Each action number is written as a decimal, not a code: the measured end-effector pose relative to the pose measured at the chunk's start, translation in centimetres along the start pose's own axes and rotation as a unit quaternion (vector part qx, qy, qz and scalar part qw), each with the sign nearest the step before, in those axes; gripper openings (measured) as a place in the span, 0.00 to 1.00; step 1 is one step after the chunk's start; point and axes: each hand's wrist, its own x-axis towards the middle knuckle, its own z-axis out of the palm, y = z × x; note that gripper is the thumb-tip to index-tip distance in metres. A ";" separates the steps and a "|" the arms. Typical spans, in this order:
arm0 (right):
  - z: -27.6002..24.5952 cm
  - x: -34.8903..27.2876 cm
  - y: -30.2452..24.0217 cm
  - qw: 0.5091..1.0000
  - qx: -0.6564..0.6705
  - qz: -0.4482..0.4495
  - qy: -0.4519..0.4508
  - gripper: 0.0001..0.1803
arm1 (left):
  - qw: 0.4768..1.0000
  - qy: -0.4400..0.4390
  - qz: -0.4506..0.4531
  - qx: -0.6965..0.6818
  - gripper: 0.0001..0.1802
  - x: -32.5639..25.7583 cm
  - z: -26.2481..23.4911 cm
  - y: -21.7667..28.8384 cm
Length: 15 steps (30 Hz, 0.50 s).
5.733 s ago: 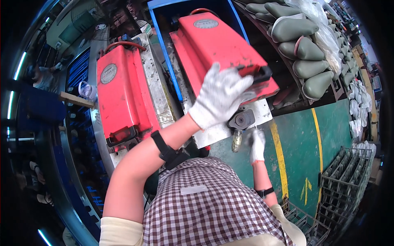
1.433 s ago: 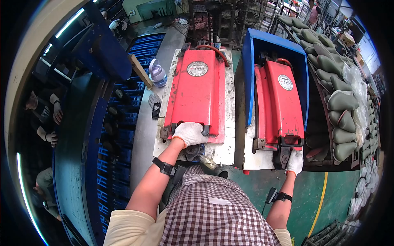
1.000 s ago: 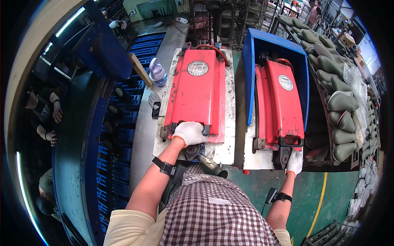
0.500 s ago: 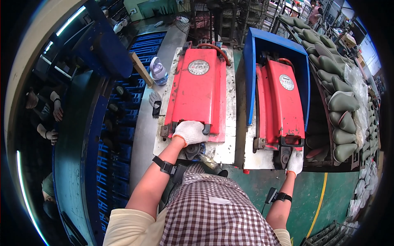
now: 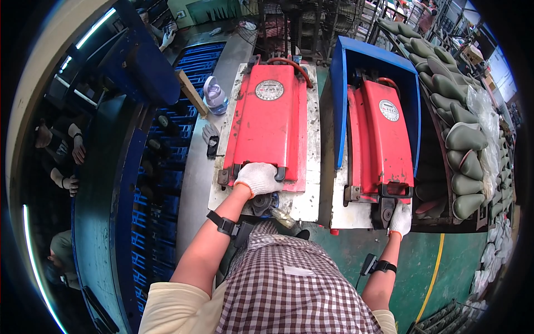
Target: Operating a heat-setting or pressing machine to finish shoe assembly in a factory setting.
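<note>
My left hand, in a white knit glove, is closed over the black handle at the near end of the left red machine cover. At the right red machine cover, my gloved right hand is closed at the near edge, right beside a black latch. Its fingertips are partly hidden, so what they grip does not show. Above that latch is the cover's black handle, apart from my hand. Both covers lie lowered on pale, worn base plates.
A blue hood surrounds the right machine's back and sides. Grey-green shoe-shaped pieces fill a rack at right. A lilac bottle and a grey glove lie on the left metal bench. Co-workers are beyond the blue conveyor line.
Both my hands stay in nearly the same places on the two machines. On the left, a co-worker low in the picture has shifted, and another's gloved hand at the far back has moved.
</note>
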 end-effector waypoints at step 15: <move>0.4 0.2 0.3 1.000 -0.007 0.007 0.016 0.29 | 1.000 0.002 0.002 -0.001 0.30 0.3 0.3 -0.2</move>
